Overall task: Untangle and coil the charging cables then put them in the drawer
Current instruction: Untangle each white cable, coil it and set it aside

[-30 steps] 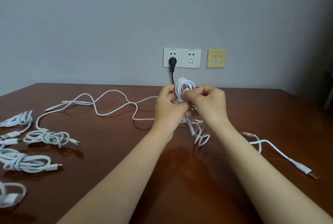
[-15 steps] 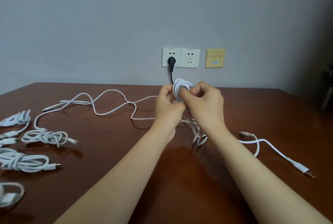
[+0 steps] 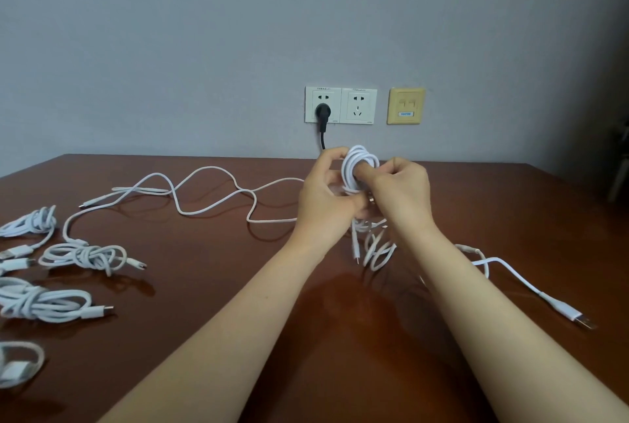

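1. The step in hand is, in my judgement, the coiling of one white cable. The coil (image 3: 361, 162) is held in the air above the far part of the tabletop (image 3: 238, 337), between the two hands.
2. The left grip (image 3: 323, 196) is closed on the left side of the coil, with its fingers curled around the loops. The right grip (image 3: 403, 191) pinches the right side, and one of its fingers seems to pass through the ring.
3. A loose tail (image 3: 376, 249) hangs below the hands down to the tabletop and ends in a small connector (image 3: 356, 257). So the winding looks nearly complete, but the coil is not yet secured.
4. The next move probably calls for wrapping this tail around the middle of the coil. One grip must keep the loops pressed together while the other leads the tail, otherwise the loops may spring open.
5. Several finished bundles (image 3: 81, 254) lie at the left. A long loose cable (image 3: 204, 191) runs behind the left grip; I cannot tell whether it joins the coil. Another cable (image 3: 531, 288) lies at the right.
6. The drawer is not in view, so nothing is put away yet.
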`<state>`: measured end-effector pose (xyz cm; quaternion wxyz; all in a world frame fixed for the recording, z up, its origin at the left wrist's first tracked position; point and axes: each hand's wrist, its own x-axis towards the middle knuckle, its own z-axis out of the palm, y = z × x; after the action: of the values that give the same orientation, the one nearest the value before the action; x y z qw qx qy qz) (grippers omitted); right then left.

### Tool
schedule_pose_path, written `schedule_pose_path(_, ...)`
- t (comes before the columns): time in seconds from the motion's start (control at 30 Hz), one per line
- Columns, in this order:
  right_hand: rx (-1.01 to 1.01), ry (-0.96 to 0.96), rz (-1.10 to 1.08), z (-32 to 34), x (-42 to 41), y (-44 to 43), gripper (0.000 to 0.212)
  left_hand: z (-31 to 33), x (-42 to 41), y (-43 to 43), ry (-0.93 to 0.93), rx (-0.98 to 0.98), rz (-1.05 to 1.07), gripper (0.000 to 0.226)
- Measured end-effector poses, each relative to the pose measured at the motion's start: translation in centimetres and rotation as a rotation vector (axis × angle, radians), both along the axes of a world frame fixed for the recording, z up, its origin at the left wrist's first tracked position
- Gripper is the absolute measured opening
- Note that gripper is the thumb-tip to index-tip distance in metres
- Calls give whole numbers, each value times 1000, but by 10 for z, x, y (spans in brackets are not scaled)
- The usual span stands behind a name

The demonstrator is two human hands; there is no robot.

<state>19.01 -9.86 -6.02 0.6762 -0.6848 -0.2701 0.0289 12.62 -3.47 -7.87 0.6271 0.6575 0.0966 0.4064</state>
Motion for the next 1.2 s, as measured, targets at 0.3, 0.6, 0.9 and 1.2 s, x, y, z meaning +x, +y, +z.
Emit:
schedule_pose_path(0.3,129,57,209,3,-2,5,21,6,-5,11,-22,-206,-25,52)
schedule_pose_path(0.6,-35,6,398,-1,8,-2,25,6,-7,15,34,-201,-80,50)
schedule_pose_path(0.9,-72,-121,164,-11,8,10,42,2,-4,13,34,-53,-72,54)
schedule_pose_path(1.2,-141,-200,61,-15,9,11,32,-5,3,14,78,-30,46,48)
